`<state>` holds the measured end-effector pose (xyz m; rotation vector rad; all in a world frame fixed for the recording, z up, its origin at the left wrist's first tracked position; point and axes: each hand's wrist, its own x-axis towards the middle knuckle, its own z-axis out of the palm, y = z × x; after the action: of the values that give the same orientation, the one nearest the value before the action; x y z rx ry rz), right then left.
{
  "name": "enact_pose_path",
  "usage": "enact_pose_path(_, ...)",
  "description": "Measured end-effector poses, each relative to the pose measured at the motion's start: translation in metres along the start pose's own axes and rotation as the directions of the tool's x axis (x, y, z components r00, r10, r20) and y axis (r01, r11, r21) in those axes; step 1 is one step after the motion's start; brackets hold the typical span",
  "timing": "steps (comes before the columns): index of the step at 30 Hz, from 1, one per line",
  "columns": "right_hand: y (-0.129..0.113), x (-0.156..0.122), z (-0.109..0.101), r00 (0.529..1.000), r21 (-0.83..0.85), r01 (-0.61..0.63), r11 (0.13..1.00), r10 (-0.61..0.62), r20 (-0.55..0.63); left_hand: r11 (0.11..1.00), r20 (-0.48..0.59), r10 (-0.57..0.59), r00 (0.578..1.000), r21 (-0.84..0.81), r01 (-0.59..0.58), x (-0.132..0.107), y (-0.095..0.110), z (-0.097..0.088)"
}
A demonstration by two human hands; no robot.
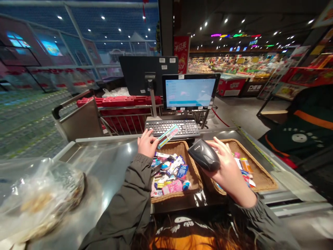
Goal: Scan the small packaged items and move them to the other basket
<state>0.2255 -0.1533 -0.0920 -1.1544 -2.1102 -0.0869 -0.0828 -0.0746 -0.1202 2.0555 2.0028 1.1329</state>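
Observation:
My left hand (147, 143) pinches one end of a slim, light-blue and brown candy packet (168, 136). The packet is tilted up to the right, with a barcode on its face, over the lower edge of the keyboard (186, 127). In my right hand (229, 170) is a black barcode scanner (204, 155), its head pointing up and left toward the packet. Below my left hand sits a wicker basket (196, 177) full of small wrapped sweets (171, 173). A second wicker basket (264, 177) with fewer packets (246, 166) lies partly hidden behind my right hand and forearm.
A lit monitor (191, 92) stands behind the keyboard, beside a second screen (148, 74) facing away. At left, a clear plastic bag (39, 201) rests on the metal counter (104, 173). Behind the counter is a metal cart (80, 119). A person in dark clothing (299, 128) is at the right.

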Motion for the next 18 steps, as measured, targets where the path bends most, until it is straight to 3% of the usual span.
enact_pose_path(5, -0.006, -0.003, 0.012, 0.998, 0.006, -0.039, 0.999, 0.039, 0.054, 0.989, 0.21, -0.108, 0.972, 0.119, 0.084, -0.01, -0.026, 0.015)
enact_pose_path(9, -0.01, -0.006, 0.019, 0.991, 0.015, -0.06, 0.998, 0.058, 0.124, 0.968, 0.306, -0.177, 0.935, 0.225, 0.109, -0.022, -0.043, 0.021)
enact_pose_path(14, -0.011, -0.011, 0.026, 0.983, 0.031, -0.083, 0.996, 0.077, 0.169, 0.928, 0.331, -0.245, 0.911, 0.351, 0.122, -0.038, -0.064, 0.023)
enact_pose_path(18, -0.014, -0.011, 0.032, 0.981, 0.066, -0.074, 0.995, 0.061, 0.186, 0.896, 0.376, -0.277, 0.884, 0.433, 0.096, -0.052, -0.067, 0.027)
